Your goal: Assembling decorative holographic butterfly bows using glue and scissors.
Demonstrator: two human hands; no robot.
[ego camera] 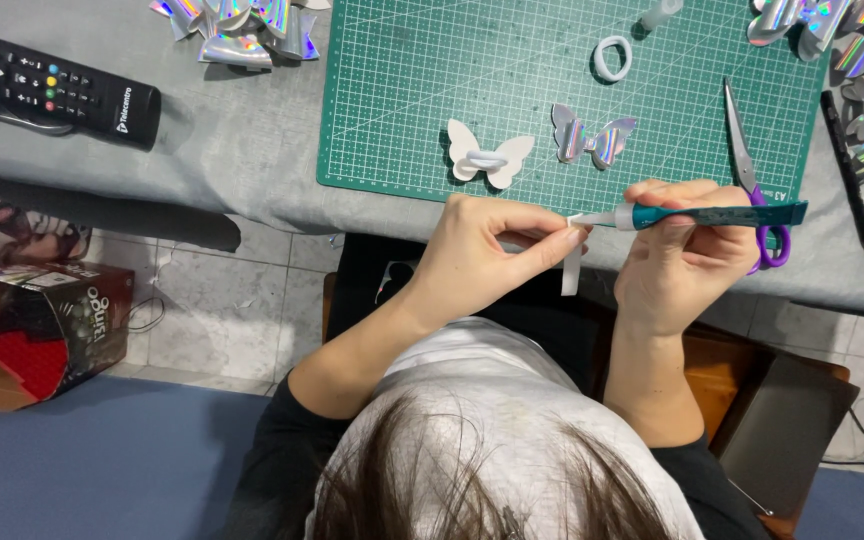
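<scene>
Teal glue tube (712,215) lies level along the table's near edge, nozzle toward the white paper strip (572,262) pinched by the left hand (472,260); right hand (682,260) grips the tube.

So on the table (232,150) there's a green cutting mat (512,60) with a white paper butterfly (490,153) and a holographic butterfly (593,136) side by side, plus a little white ring (612,57) further up. Purple-handled scissors (752,175) lie along the mat's right edge, a black remote (52,85) sits far left, and shiny holographic scraps (237,28) are piled at the top.
</scene>
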